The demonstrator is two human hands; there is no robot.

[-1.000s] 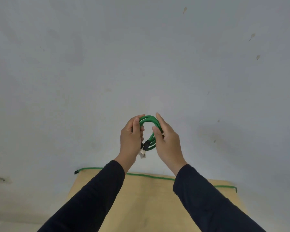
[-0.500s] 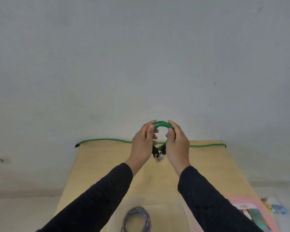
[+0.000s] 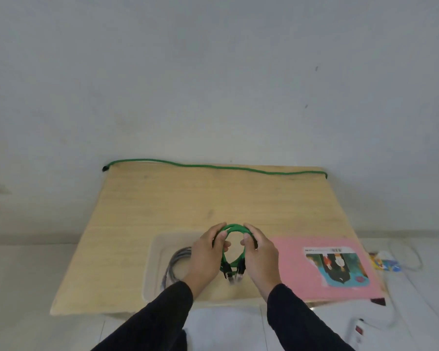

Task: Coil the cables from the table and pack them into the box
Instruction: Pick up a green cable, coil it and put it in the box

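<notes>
Both hands hold a coiled green cable (image 3: pixel 235 228) upright above the wooden table (image 3: pixel 142 216). My left hand (image 3: pixel 205 257) grips the coil's left side and my right hand (image 3: pixel 260 257) grips its right side. Two black plugs with clear tips hang from the bottom of the coil. Under my left hand sits a clear plastic box (image 3: pixel 154 262) with a coiled grey cable (image 3: pixel 175 264) inside. A second green cable (image 3: pixel 213 166) lies stretched along the table's far edge.
A pink sheet with a picture (image 3: pixel 330 267) lies on the table's right part. A white power strip (image 3: pixel 355 333) and white wires lie on the floor at the right. A pale wall rises behind the table.
The view has tilted down from the wall to the table. My hands with the green coil have come lower, over the clear box, which now shows fully.
</notes>
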